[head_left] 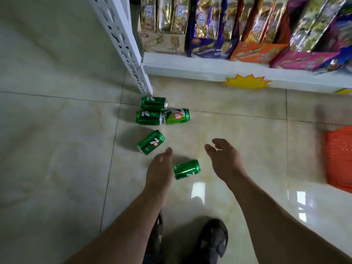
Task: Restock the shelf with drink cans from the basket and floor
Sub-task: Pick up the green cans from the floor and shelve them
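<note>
Pickup step: both hands, left hand (159,169) and right hand (225,159), are open and empty beside the nearest can (186,169) on the floor (57,149); next they must close around it.

Five green cans (153,116), one orange basket (339,159), two hands (159,168).

Small shop: white retail shelf (209,65) w/ boxed snack packs (213,25), yellow price-burst sticker (247,82), orange basket (339,159).

Large white "7" readable on green cans (151,142) lying mid-frame on the floor, one beside a red round mark. Yellow starburst sticker (247,82) on the shelf edge, upper right: blank. Print on snack boxes (212,48) too blurred to read.
</note>
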